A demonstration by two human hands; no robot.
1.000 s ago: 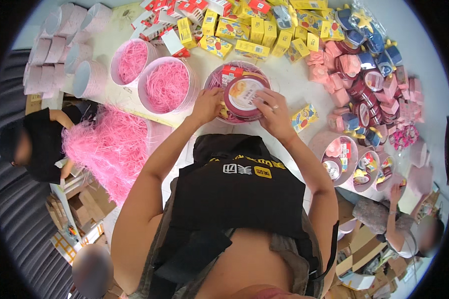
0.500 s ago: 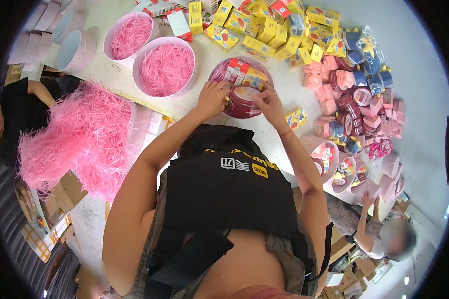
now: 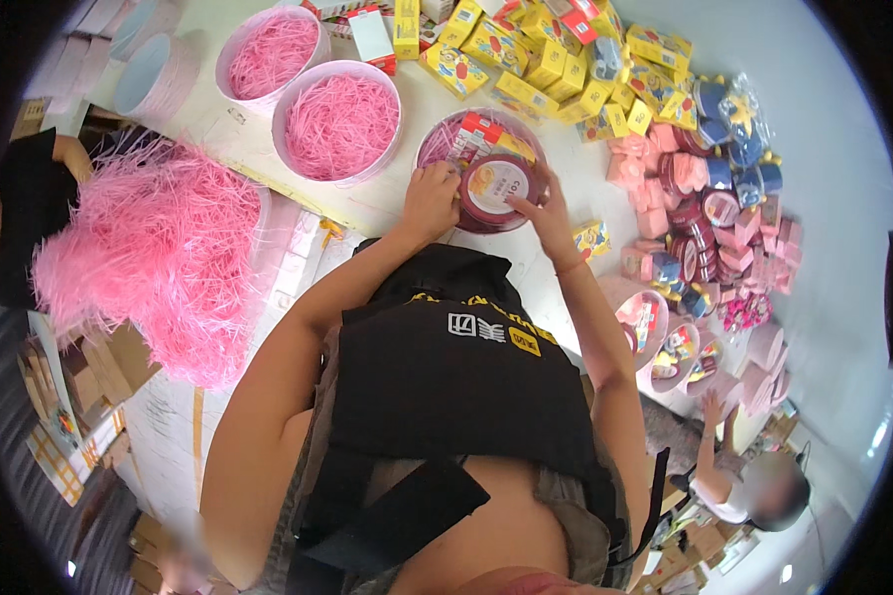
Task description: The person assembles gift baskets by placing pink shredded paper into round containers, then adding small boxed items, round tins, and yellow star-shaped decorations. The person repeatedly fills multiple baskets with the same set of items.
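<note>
- Hands meet at a round pink box (image 3: 445,149) on the white surface (image 3: 566,288), just in front of the person's black apron (image 3: 456,387)
- Left hand (image 3: 430,201) lies on the near left rim of the box, fingers curled together on the edge of a round dark-red tin (image 3: 494,188)
- Right hand (image 3: 548,213) sits at the near right side of the same tin, fingers spread apart, their tips touching its rim
- The tin has a pale round label on its lid and rests tilted in the near half of the box; a small red and white carton (image 3: 477,134) and a yellow one (image 3: 513,146) lie in the box behind it, on pink shredded paper
- Two more round pink boxes filled with pink shred stand to the left: one just beside (image 3: 339,124), one further back (image 3: 271,57)
- A big heap of loose pink shred (image 3: 154,258) lies below the surface edge on the left
- A spread of small yellow cartons (image 3: 556,69) lies behind the box; pink and dark-red tins and blue items (image 3: 724,198) crowd the right side
- A single small yellow pack (image 3: 591,239) lies just right of the right hand
- Filled round pink boxes (image 3: 665,337) stand at the near right
- Another person (image 3: 764,491) sits low on the right; a second one in black (image 3: 30,198) is at the far left
</note>
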